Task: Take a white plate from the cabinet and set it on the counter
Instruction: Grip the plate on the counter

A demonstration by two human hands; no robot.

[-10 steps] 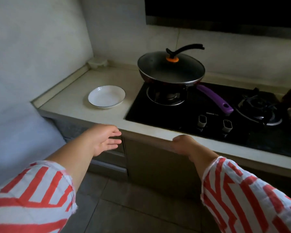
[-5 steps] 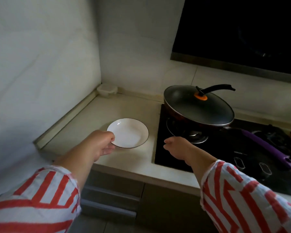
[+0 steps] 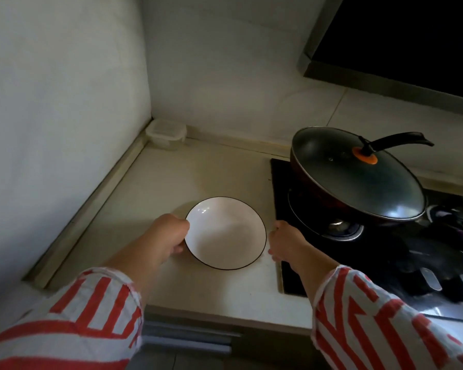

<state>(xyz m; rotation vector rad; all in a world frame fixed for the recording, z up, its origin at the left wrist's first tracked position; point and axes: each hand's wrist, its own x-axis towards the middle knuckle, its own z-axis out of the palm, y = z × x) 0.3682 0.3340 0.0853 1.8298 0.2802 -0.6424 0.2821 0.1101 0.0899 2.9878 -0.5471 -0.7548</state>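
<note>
A white plate (image 3: 226, 233) with a thin dark rim lies on the pale counter (image 3: 171, 177), just left of the black hob. My left hand (image 3: 169, 237) is curled around the plate's left rim, thumb on top and fingers under the edge. Pressed against the right rim is my right hand (image 3: 282, 244), its fingers bent around the edge and partly over the hob's corner. Both arms wear red and white striped sleeves. The cabinet fronts (image 3: 187, 340) below the counter show only as a strip.
A lidded dark wok (image 3: 356, 177) with a black lid handle sits on the hob's left burner (image 3: 340, 228), close to my right hand. A small clear lidded box (image 3: 165, 132) stands in the counter's back corner. A wall closes off the left; a dark hood (image 3: 401, 41) hangs upper right.
Both hands rose from the cabinet front below the counter and came to the plate, one at each side of its rim. The view swung up and closer to the counter.
</note>
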